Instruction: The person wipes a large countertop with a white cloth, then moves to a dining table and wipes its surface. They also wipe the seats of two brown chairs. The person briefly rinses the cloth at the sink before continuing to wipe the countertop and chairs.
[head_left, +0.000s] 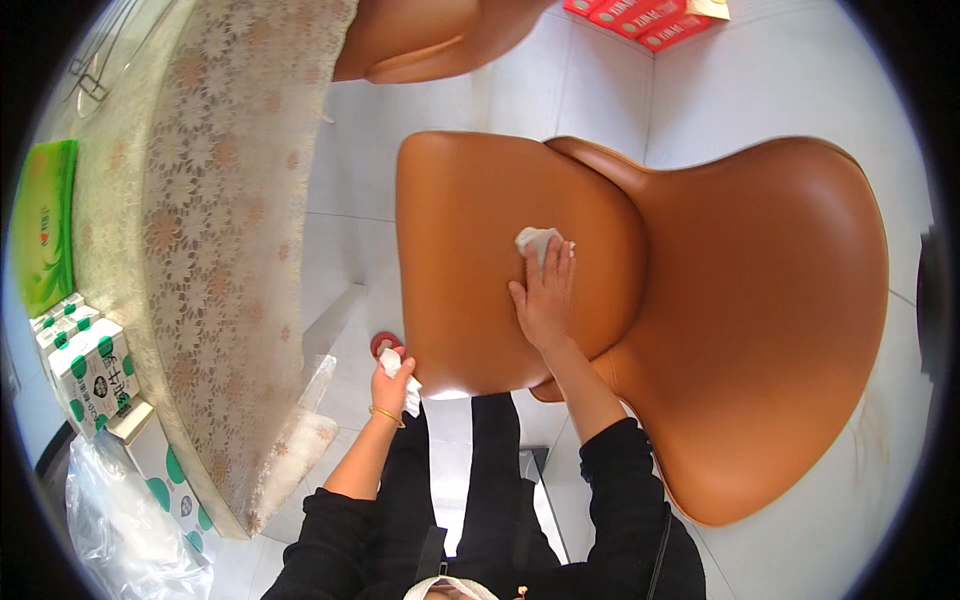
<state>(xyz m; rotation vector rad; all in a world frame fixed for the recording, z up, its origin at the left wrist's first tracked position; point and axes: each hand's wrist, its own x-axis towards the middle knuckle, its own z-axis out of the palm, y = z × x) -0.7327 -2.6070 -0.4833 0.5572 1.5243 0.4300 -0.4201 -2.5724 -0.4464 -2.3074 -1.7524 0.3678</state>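
Note:
A tan leather-look chair stands before me, its seat cushion (465, 247) on the left and its wide curved backrest (765, 300) on the right. My right hand (550, 304) lies flat over the seat, fingers pressing a crumpled white tissue (536, 237) onto the cushion. Near the cushion's lower left corner, my left hand (391, 384) is closed around another crumpled white tissue (412, 397). A gold-coloured bangle (386, 416) circles the left wrist.
A table with a lace-patterned cloth (217, 225) runs along the left. On it are a green packet (49, 225) and white cartons with green dots (94, 367). A clear plastic bag (127, 517) is at lower left. Another tan chair (435, 37) and red boxes (649, 19) are beyond.

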